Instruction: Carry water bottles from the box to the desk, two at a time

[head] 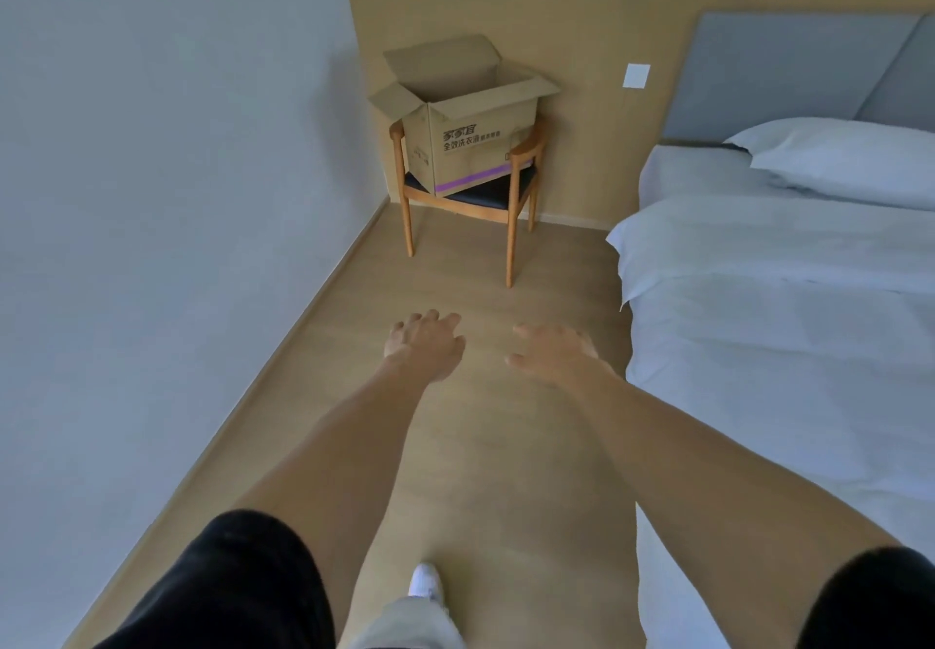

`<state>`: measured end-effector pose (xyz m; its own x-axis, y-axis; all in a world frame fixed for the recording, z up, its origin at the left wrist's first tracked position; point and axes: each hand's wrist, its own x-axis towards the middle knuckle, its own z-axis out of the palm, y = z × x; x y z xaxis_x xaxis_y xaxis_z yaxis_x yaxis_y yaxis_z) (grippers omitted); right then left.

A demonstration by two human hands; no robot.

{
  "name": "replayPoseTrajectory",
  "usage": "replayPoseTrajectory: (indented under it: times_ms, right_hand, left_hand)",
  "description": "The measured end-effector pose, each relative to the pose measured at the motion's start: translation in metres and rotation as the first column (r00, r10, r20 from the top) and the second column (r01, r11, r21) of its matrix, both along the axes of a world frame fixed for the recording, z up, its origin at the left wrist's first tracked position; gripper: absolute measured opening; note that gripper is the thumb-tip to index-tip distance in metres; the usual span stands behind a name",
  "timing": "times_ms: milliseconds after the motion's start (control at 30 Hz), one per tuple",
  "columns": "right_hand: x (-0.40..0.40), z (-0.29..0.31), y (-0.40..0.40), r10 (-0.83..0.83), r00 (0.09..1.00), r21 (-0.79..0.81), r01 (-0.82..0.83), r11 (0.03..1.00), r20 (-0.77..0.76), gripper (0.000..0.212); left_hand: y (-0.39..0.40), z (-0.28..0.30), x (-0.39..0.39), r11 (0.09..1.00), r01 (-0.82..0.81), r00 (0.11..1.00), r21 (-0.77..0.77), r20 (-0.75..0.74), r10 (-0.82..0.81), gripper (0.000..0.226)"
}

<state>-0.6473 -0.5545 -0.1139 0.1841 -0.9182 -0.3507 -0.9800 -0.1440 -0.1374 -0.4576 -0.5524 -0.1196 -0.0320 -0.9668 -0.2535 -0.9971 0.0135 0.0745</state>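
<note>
From the head camera, both arms reach forward with nothing in them: the left hand (425, 344) and right hand (551, 351) hang with fingers loosely spread. The box (463, 137) sits at twelve o'clock on a wooden chair (513, 223), flaps open, well apart from the hands. Its inside is hidden, so any bottles left cannot be told. No desk shows. The bed (784, 294) lies at three o'clock.

A brown cardboard box (470, 142) stands upright on the dark seat of a wooden armchair (516, 203) in the room's corner, turned slightly askew. Its four top flaps are spread open, dark print marks its front, and a purple band runs along the bottom edge.
</note>
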Motion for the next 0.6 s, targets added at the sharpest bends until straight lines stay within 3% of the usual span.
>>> replayPoseTrajectory:
  times_ms: [300,600]
  right_hand:
    - [-0.032,-0.015,-0.173,-0.144,0.989,-0.032,0.143,0.989,-0.027,0.057]
    - [-0.029,0.012,-0.358,-0.237,0.971,-0.065,0.237,0.969,-0.002,0.058]
  left_hand:
    - [-0.2,-0.024,-0.03,0.992,0.125,0.989,0.01,-0.087,-0.123,0.045]
    - [-0.417,-0.003,-0.028,0.986,0.169,0.968,0.004,-0.187,-0.165,0.047]
